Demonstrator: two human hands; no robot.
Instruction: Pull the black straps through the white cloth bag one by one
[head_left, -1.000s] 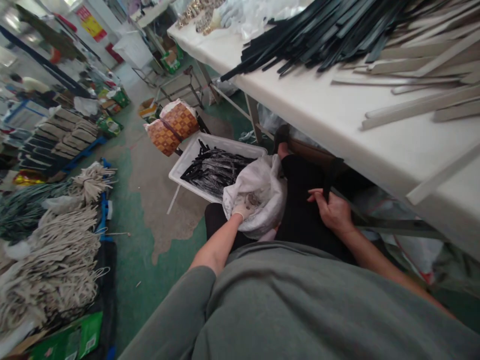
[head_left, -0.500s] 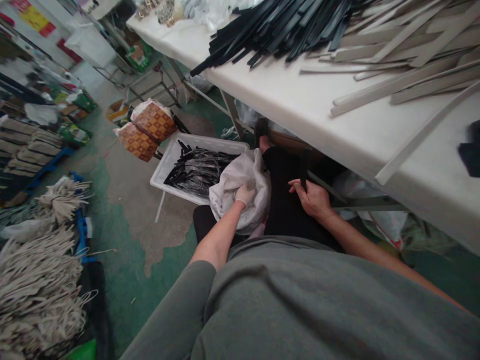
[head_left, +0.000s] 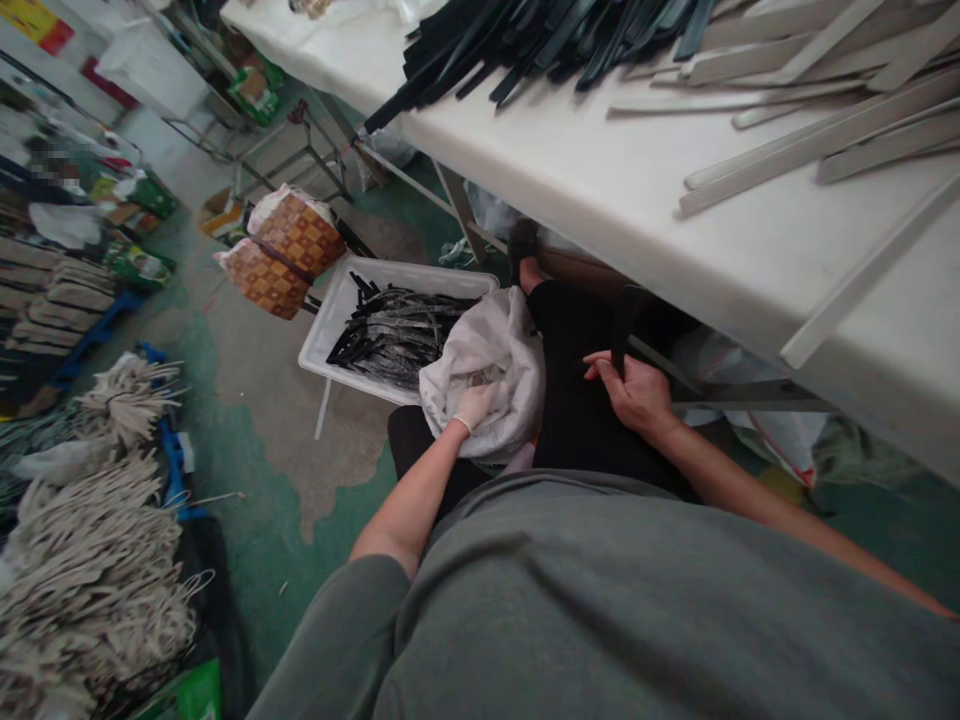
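Observation:
My left hand (head_left: 474,404), in a pale glove, reaches into the mouth of a white woven sack (head_left: 523,345) between my knees. Its fingertips are partly hidden among the sack's contents, which are too small to make out. Over my right thigh, my right hand (head_left: 637,394) is closed on a black strap (head_left: 623,325) that sticks up from between thumb and fingers. Touching the sack's far left side is a white plastic bin (head_left: 319,340) with many dark strips (head_left: 405,335) lying in it.
A white-covered table (head_left: 570,190) runs along the right, bearing black straps (head_left: 547,45) and beige straps (head_left: 817,110). A stool with a checked cushion (head_left: 289,250) stands beyond the bin. Bundles of pale cords (head_left: 97,590) lie at the left.
My left hand has drawn back slightly toward me and to the left within the sack's mouth. My right hand still grips the black strap. The whole view has shifted a little.

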